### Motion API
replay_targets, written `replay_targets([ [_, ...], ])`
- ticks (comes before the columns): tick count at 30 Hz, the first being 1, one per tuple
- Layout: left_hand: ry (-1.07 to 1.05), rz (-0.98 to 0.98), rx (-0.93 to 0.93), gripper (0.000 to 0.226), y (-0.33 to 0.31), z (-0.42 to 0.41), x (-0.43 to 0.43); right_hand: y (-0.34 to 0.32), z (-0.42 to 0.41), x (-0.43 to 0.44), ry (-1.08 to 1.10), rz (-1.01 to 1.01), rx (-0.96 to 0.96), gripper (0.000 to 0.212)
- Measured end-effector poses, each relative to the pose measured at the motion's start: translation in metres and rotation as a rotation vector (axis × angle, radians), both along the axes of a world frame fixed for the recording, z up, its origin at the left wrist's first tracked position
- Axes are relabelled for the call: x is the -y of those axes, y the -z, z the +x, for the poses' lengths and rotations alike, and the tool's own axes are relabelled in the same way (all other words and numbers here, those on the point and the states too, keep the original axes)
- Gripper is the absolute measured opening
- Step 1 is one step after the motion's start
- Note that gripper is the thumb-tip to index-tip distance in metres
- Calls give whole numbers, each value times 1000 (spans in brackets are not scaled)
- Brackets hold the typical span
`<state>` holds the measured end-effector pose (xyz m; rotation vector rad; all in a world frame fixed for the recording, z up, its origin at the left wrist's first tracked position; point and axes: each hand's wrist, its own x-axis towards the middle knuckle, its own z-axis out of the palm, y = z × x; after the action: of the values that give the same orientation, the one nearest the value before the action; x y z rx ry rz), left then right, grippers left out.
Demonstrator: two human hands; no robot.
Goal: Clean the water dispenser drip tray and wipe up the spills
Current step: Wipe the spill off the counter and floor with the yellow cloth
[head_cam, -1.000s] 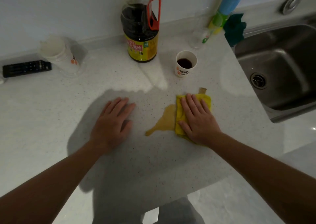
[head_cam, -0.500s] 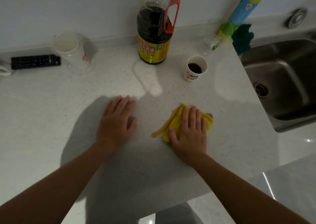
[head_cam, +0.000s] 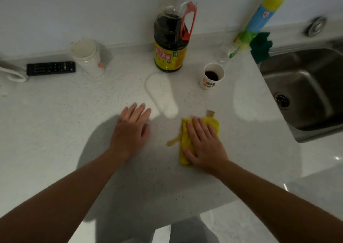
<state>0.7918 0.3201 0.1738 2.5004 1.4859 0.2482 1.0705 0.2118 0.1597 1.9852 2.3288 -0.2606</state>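
Note:
A folded yellow cloth [head_cam: 185,142] lies on the white speckled countertop [head_cam: 55,122]. My right hand [head_cam: 204,144] presses flat on the cloth with straight fingers. A thin brownish streak of spilled liquid [head_cam: 173,140] shows just left of the cloth, and a small brown patch [head_cam: 210,113] sits at the cloth's far edge. My left hand [head_cam: 130,131] rests flat on the countertop, left of the spill, holding nothing.
A large soy sauce bottle [head_cam: 170,44] stands at the back. A paper cup [head_cam: 213,76] of dark liquid is to its right. An empty white cup [head_cam: 88,58] and a black remote [head_cam: 51,68] lie back left. The steel sink [head_cam: 306,87], a cleaner bottle [head_cam: 259,18] and a green cloth [head_cam: 260,45] are on the right.
My right hand slid the cloth left over the spill, then back right. The wide brown puddle has shrunk to a thin streak. My left hand stayed flat in place.

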Motion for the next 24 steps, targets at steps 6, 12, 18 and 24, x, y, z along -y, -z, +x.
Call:
replay_targets([
  [6,80,45,54,51,2,-30,6,-3,-74,89,279,-36,-39,93],
  [12,-35,7,-84,71,18,-95,21,-5,-81,56,336,-5,-39,96],
  [18,-42,18,-85,72,27,-95,19,0,-45,-69,125,-10,6,96],
  [24,-38,30,-74,72,22,-94,18,-6,-33,-140,-37,-43,90,94],
])
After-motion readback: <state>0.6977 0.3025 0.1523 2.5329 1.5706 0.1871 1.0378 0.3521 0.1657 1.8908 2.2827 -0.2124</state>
